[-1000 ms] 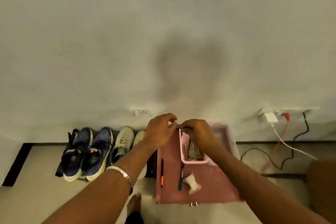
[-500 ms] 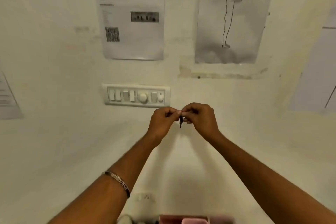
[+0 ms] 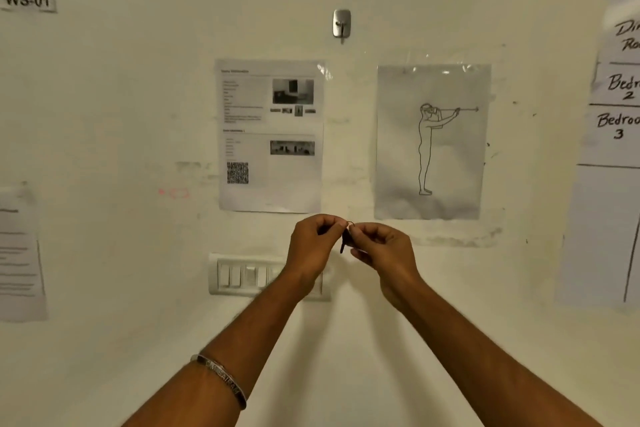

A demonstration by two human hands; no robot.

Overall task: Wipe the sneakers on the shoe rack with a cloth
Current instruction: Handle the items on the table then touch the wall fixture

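Now both hands meeting at wall: left hand (image 3: 313, 246) and right hand (image 3: 382, 250) pinching small dark key-like object (image 3: 344, 242), dangling between fingertips.

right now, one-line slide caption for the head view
Both hands, left and right, pinch a small dark key below a wall hook.

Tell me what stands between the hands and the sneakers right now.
That cannot be judged: no sneakers, rack or cloth show in this view. The left hand and right hand are raised before the wall, together pinching a small dark object on a ring, below a metal hook.
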